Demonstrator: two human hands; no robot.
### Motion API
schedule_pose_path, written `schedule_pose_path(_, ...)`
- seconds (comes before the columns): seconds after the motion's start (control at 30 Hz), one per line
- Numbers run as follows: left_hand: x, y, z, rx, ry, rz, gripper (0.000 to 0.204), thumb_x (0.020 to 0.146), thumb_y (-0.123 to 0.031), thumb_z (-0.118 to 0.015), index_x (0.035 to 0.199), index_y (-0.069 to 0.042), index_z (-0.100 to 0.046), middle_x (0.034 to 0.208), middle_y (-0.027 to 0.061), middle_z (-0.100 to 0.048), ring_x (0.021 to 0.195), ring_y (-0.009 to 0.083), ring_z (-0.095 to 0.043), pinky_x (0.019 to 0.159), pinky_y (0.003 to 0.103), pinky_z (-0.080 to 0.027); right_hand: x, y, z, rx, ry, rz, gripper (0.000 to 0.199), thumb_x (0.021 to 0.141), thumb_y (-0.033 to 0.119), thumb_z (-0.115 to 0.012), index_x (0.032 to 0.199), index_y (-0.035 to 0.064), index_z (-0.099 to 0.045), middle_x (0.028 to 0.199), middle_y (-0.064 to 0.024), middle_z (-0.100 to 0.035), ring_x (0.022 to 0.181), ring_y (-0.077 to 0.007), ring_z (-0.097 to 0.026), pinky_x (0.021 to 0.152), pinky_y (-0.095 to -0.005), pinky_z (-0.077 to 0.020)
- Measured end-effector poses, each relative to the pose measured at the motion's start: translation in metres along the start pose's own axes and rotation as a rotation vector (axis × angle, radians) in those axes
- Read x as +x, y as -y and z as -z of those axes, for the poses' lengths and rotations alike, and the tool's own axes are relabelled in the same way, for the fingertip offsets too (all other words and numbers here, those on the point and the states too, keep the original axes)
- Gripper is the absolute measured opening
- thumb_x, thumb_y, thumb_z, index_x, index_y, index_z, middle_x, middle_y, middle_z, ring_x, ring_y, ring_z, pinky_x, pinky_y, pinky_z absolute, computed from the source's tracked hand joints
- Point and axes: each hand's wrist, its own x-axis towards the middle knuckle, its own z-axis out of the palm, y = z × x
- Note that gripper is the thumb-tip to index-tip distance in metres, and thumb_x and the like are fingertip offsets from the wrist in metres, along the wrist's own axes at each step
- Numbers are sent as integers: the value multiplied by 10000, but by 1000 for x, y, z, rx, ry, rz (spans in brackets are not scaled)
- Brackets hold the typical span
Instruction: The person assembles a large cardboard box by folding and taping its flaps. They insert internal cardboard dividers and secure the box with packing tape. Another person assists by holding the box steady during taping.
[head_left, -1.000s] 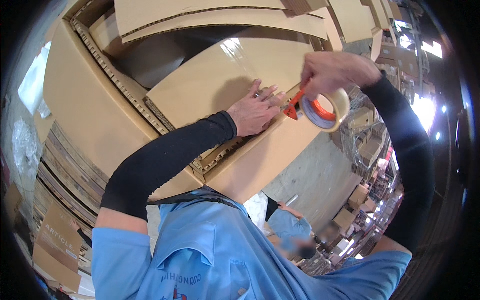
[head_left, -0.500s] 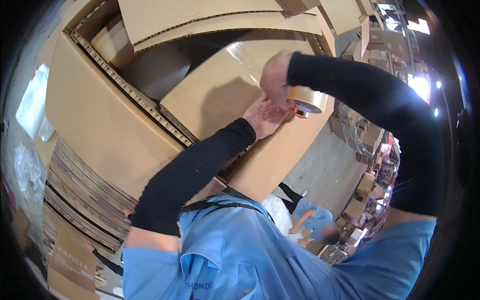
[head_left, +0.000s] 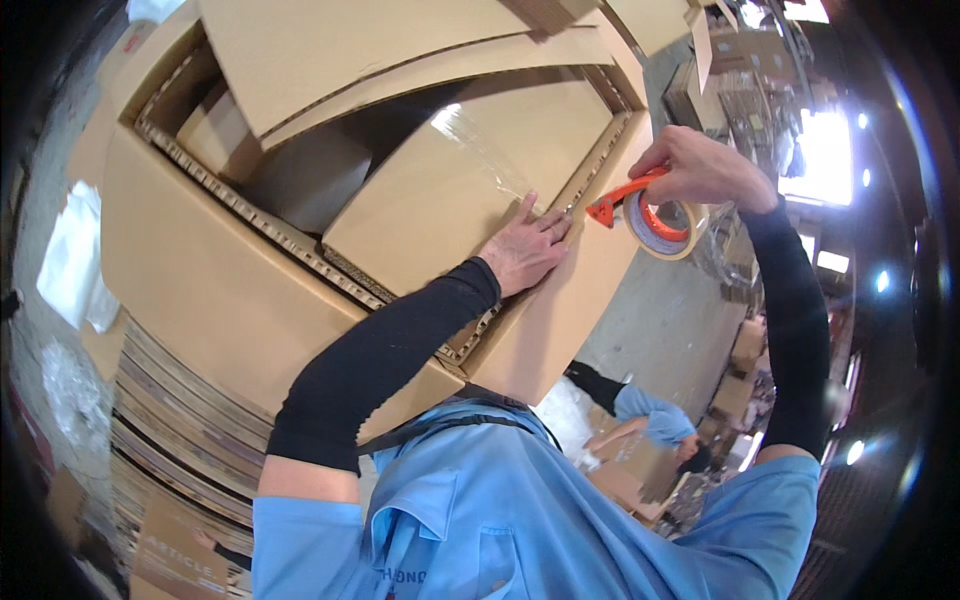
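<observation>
The left hand (head_left: 522, 252) is lying flat, fingers spread, pressing the taped brown box (head_left: 470, 190) top. Just right of it, the right hand (head_left: 700, 168) is gripping an orange tape dispenser (head_left: 655, 215) at the box's edge.

Daylight floods in from blown-out windows (head_left: 820, 150) at the right, washing that side to white glare; a bright sheen streaks the clear tape (head_left: 470, 130) on the cardboard box (head_left: 440, 200) (its flaps shade the recess behind). Straight edges bow toward the black, vignetted rim; the centre stays sharp, the far background soft.
</observation>
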Motion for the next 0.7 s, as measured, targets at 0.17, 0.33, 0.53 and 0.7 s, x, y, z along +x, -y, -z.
schedule_pose_path(0.17, 13, 22, 23, 258, 121, -219, 196, 935, -248, -571, 1043, -138, -692, 1449, 123, -592, 1418, 301, -482, 1234, 660, -194, -54, -61, -69, 172, -239, -44, 382, 763, 240, -728, 1076, 32, -794, 759, -176, -729, 604, -243, -655, 611, -372, -527)
schedule_pose_path(0.33, 35, 32, 41, 270, 207, -389, 131, 875, -266, -650, 925, -146, -668, 1056, 60, -650, 1300, 284, -539, 1258, 664, -176, -111, -103, -148, 352, -156, -141, 418, 738, 242, -726, 1100, 40, -784, 759, -211, -695, 638, -288, -643, 648, -393, -522)
schedule_pose_path(0.53, 52, 40, 55, 215, 388, -528, 168, 878, -289, -640, 972, -150, -634, 1044, 42, -651, 1312, 291, -524, 1262, 673, -136, -181, -150, -274, 698, -224, -300, 427, 715, 245, -740, 1102, 73, -795, 702, -204, -653, 620, -248, -660, 625, -390, -517)
schedule_pose_path(0.7, 66, 37, 46, -87, 376, -251, 126, 876, -231, -655, 920, -116, -680, 912, 22, -698, 1243, 265, -600, 1267, 630, -136, -203, -162, -379, 1093, -260, -359, 451, 704, 204, -743, 1126, 50, -787, 755, -128, -712, 702, -129, -659, 689, -334, -534)
